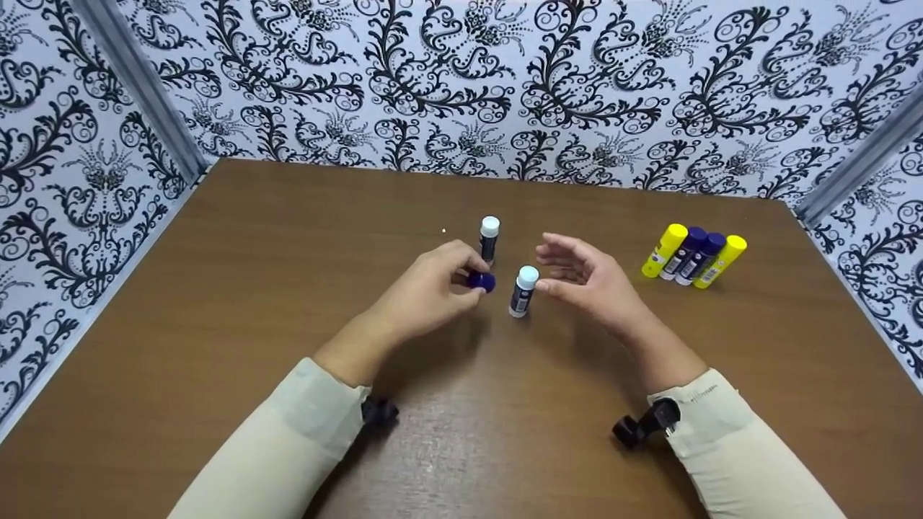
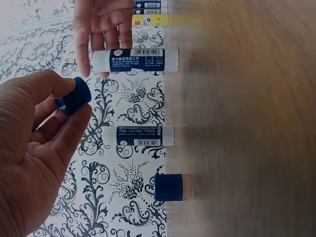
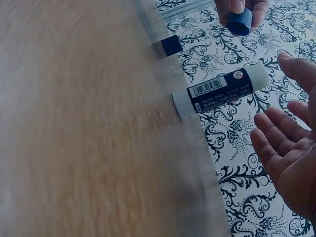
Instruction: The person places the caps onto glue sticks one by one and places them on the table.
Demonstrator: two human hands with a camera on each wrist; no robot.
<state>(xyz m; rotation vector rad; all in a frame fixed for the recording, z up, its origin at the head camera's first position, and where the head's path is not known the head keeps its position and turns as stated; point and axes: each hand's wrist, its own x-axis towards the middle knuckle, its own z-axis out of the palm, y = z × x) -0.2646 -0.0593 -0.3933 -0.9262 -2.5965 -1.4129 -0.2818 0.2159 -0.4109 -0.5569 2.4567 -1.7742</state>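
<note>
Between thumb and fingers, my left hand (image 1: pixel 425 292) pinches a dark blue cap (image 1: pixel 482 282), raised over the table. An uncapped glue stick (image 1: pixel 523 294) with a white tip stands upright between my hands. My right hand (image 1: pixel 595 277) is beside it, fingers spread and holding nothing, the thumb close to its top. Farther back stands a second uncapped glue stick (image 1: pixel 489 238), just beyond the left fingertips. Another blue cap (image 2: pixel 169 187) sits on the table in the left wrist view; in the head view the left hand mostly hides it.
At the right of the brown table (image 1: pixel 252 238) several capped glue sticks stand in a row: a yellow one (image 1: pixel 664 251) at each end, with blue-capped ones (image 1: pixel 699 258) between. Patterned black-and-white walls (image 1: pixel 461 86) edge the table's back and sides.
</note>
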